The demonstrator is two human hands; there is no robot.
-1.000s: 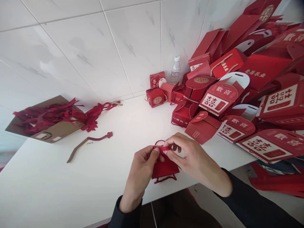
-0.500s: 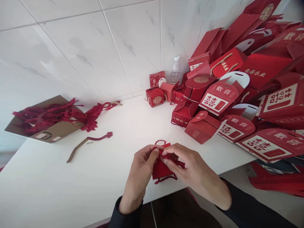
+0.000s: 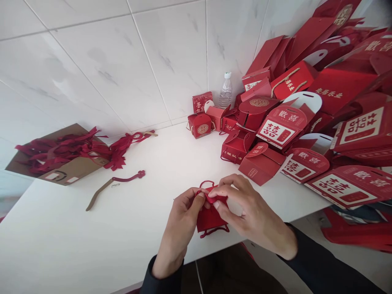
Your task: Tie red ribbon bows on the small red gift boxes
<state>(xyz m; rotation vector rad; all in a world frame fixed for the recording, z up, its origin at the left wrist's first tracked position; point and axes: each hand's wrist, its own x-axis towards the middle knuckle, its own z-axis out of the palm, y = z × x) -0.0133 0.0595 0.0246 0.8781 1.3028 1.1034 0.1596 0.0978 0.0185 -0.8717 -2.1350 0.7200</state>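
A small red gift box (image 3: pixel 210 220) with dark red cord handles lies near the front edge of the white table (image 3: pixel 134 241). Over its top, my left hand (image 3: pixel 185 214) pinches a red ribbon (image 3: pixel 212 199) between thumb and fingers. My right hand (image 3: pixel 246 204) has its thumb and index finger closed on another part of that ribbon, its other fingers curled. One cord loop shows behind the hands, the other at the box's front. The fingers partly hide the ribbon and the top of the box.
A cardboard box (image 3: pixel 73 173) full of red ribbons stands at the left. Before it lies a brown-and-red strip (image 3: pixel 102 192). Many red gift boxes (image 3: pixel 260 165) are piled at the right, beside a clear plastic bottle (image 3: pixel 226 92). White tiled wall (image 3: pixel 171 53) rises behind.
My right hand has shifted slightly upward, its thumb and index finger now forming a wider ring around the ribbon. My left hand has stayed nearly still on the box.
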